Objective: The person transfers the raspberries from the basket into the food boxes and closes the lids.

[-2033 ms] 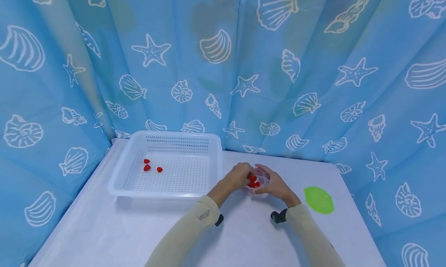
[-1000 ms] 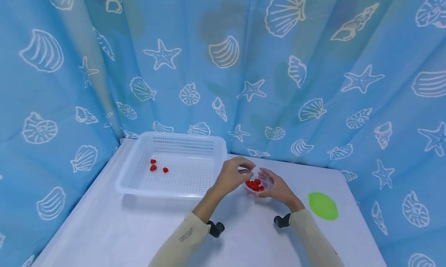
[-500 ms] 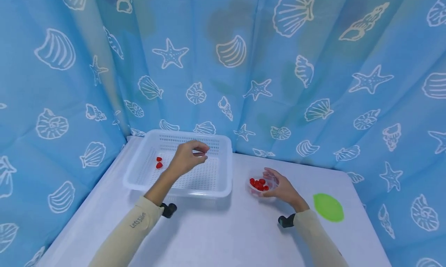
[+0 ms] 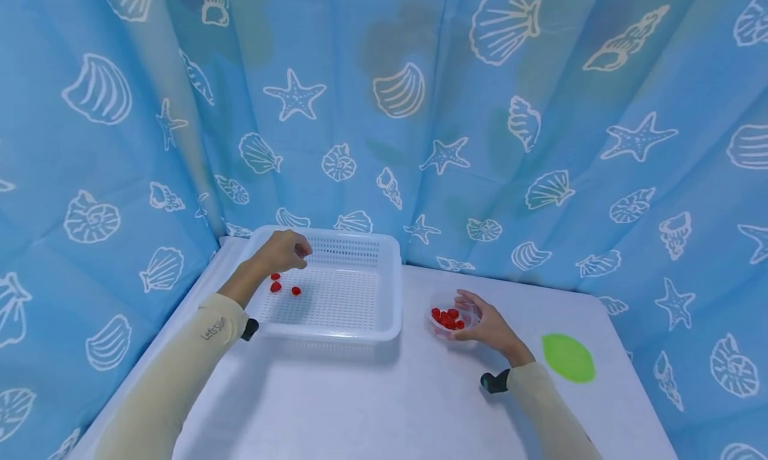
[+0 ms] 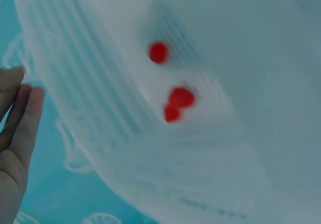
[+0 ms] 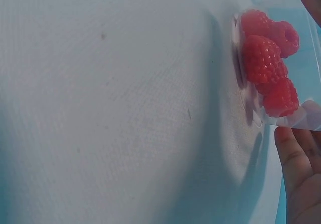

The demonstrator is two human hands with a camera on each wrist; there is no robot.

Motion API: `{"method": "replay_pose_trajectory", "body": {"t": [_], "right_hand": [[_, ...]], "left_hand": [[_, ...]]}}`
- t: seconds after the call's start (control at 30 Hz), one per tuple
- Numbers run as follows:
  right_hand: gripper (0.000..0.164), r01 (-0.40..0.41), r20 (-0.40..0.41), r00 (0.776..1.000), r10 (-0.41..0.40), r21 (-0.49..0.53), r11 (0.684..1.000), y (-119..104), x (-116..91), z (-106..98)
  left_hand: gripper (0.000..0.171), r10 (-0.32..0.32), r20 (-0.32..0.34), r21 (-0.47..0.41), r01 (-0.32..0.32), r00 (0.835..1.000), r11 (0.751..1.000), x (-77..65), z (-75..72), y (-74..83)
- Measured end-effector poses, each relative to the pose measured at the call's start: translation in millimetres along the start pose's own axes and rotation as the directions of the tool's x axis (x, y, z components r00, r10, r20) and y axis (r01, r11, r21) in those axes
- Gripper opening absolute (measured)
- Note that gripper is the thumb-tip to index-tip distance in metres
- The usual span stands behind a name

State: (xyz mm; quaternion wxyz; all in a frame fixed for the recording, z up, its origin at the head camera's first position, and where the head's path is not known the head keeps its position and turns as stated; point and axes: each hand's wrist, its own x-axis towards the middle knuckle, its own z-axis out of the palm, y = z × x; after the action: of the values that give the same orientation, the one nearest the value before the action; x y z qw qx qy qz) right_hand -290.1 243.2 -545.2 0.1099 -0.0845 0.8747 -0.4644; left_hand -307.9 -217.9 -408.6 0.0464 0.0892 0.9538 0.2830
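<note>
Over the left part of the white plastic basket (image 4: 389, 280) hangs my left hand (image 4: 282, 250), its fingers bent and nothing visible between them. In the left wrist view, its fingertips show at the left edge, apart from the berries. Several raspberries lie in the basket: two (image 4: 275, 287) close together and one (image 4: 296, 291) a little to the right. On the table to the right stands a clear plastic cup (image 4: 433, 325), which my right hand (image 4: 487, 325) grips from its right side. Inside it are several raspberries (image 6: 263, 58), seen through its wall in the right wrist view.
A green leaf-shaped flat piece (image 4: 569, 358) lies on the white table (image 4: 372, 407) to the right of my right hand. Behind and beside the table hangs a blue curtain (image 4: 360, 127) with white shell and starfish prints.
My left hand has moved left from the cup to above the basket's left part. The right hand keeps holding the cup in place. The head view has shifted slightly.
</note>
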Motion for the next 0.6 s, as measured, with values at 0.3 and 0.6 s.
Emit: {"method": "replay_pose_trajectory", "body": {"t": [0.3, 0.6], "right_hand": [[0.113, -0.04, 0.003, 0.999, 0.04, -0.026, 0.999, 1.5, -1.3, 3.7], [0.113, -0.027, 0.006, 1.0, 0.027, 0.005, 1.0, 0.7, 1.8, -0.2]], "left_hand": [[0.026, -0.227, 0.146, 0.112, 0.212, 0.963, 0.971, 10.9, 2.8, -34.7], [0.037, -0.425, 0.251, 0.253, 0.365, 0.87, 0.896, 24.3, 8.9, -49.5]]}}
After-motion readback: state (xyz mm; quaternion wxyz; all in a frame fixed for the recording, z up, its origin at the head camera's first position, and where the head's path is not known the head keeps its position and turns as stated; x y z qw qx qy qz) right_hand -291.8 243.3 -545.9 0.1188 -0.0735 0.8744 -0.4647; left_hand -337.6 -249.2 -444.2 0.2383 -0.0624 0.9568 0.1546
